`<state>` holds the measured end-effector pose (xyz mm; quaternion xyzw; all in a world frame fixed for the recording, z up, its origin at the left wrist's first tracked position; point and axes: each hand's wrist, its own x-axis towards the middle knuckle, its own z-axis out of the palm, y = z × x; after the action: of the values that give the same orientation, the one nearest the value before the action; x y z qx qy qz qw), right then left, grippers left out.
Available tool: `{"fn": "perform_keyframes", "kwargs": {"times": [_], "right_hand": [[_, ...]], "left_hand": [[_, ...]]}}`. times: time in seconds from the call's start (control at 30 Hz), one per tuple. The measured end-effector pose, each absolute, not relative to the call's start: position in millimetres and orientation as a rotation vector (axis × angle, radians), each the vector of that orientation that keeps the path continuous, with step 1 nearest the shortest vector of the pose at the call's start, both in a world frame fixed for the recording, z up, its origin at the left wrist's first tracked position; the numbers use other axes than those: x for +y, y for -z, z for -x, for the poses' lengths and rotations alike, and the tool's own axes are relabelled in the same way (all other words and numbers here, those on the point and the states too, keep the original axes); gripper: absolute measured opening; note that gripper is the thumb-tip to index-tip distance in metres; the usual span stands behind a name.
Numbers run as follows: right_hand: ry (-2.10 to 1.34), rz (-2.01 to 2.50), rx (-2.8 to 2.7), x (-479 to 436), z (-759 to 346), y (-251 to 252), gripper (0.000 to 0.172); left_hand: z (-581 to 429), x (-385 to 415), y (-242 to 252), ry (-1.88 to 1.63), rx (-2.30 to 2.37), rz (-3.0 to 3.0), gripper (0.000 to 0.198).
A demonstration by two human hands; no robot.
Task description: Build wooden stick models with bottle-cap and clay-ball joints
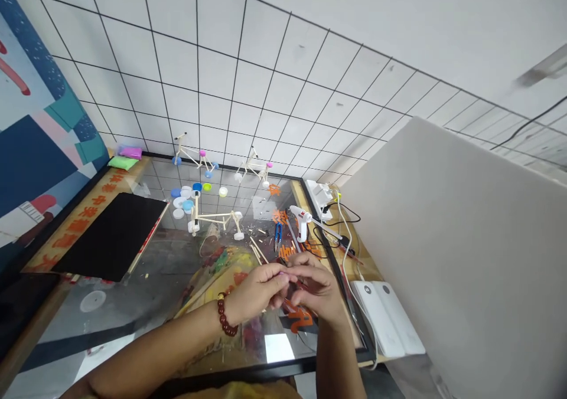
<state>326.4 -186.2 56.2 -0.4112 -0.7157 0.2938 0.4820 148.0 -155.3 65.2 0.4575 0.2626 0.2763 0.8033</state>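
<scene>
My left hand (257, 296), with a dark red bead bracelet (225, 317) on its wrist, and my right hand (316, 287) meet above the glass-topped table (146, 287). Both hands have their fingers pinched together around a small pink object (283, 275) that is too small to name. A little beyond my hands lie thin wooden sticks (257, 251), blue snips (277, 234) and a white glue gun (302, 219). A stick-and-cap model bicycle (215, 219) stands farther back.
Two more stick bicycles (195, 158) (254, 169) lean by the tiled wall, with loose bottle caps (188, 195) in front. A black board (113, 236) lies at left, green and purple clay (124, 158) at the back left. A power strip (321, 195), cables and white power banks (385, 316) sit at right beside a grey partition.
</scene>
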Motion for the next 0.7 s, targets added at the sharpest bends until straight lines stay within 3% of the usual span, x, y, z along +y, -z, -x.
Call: {"fn": "perform_keyframes", "kwargs": {"times": [0.07, 0.23, 0.57, 0.7], "right_hand": [[-0.750, 0.986, -1.655, -183, -325, -48, 0.042], [-0.659, 1.009, -1.686, -171, -308, -29, 0.035], [-0.425, 1.207, -1.805, -166, -307, 7, 0.045], [-0.356, 1.255, -1.884, -164, -307, 11, 0.039]], "left_hand": [[-149, -154, -64, -0.626, 0.599, -0.990, 0.041], [-153, -145, -49, -0.706, 0.778, -1.063, 0.035], [-166, -138, -4, -0.798, 0.819, -0.827, 0.049], [-168, -139, 3, -0.826, 0.846, -0.908, 0.053]]}}
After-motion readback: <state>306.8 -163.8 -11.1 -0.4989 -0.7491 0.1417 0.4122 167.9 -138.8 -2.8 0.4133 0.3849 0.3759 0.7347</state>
